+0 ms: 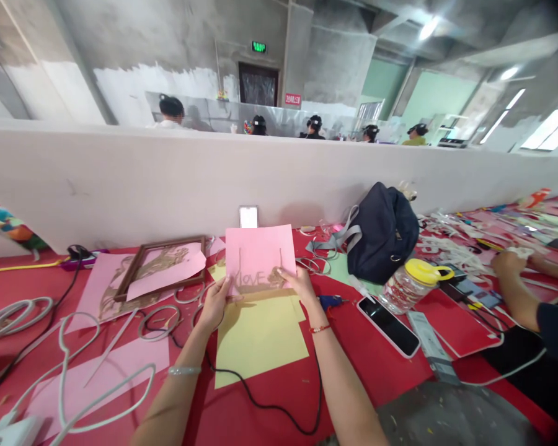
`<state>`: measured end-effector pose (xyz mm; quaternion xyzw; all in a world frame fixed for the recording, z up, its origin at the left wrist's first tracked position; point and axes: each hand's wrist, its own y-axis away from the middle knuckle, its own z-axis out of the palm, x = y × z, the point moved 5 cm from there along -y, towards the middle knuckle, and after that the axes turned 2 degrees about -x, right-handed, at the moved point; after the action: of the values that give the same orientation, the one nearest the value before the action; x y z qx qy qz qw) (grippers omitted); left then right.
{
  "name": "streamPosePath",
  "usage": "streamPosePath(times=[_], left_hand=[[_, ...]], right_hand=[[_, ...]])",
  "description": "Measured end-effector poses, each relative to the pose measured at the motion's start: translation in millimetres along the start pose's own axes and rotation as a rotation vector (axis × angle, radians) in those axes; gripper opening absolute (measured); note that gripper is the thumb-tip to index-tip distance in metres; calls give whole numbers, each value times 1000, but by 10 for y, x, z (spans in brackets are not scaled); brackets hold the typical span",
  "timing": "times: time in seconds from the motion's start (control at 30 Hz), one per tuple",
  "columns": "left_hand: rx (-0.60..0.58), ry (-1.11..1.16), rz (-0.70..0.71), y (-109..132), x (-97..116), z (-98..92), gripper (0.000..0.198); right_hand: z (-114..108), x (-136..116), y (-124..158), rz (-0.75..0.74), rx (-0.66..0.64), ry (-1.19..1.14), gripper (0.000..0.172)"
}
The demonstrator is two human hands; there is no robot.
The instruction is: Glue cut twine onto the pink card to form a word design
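Pink card [259, 257] in left hand [215, 303] and right hand [298, 287].

Before us: a card sheet [260, 254] above a larger paper sheet [260, 337] on the table [367, 384].
Left of these: a picture frame [129, 274] on more card [88, 297], cable coils [13, 316] further left.
Right of these: a backpack [384, 234], a plastic jar [416, 291] just beside it, a phone [388, 325] nearer us.
Behind: a partition wall [279, 179], with what may be a second phone [248, 217] leaning against it.

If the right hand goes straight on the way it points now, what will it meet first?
The pink card that the right hand already touches. Past its top edge, probably the phone or low wall; depth is unclear.
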<state>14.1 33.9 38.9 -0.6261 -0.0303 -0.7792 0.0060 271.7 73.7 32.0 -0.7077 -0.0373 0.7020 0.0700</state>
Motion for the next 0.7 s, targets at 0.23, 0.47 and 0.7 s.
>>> streamPosePath(times=[0.23, 0.47, 0.7], left_hand=[[-23, -70, -26, 50, -13, -3, 68], [-22, -100, -7, 46, -5, 8, 70], [-76, -245, -8, 69, 27, 94, 60]], right_hand=[[8, 7, 44, 30, 12, -35, 43], [28, -36, 71, 31, -50, -54, 43], [21, -8, 50, 51, -22, -86, 41]])
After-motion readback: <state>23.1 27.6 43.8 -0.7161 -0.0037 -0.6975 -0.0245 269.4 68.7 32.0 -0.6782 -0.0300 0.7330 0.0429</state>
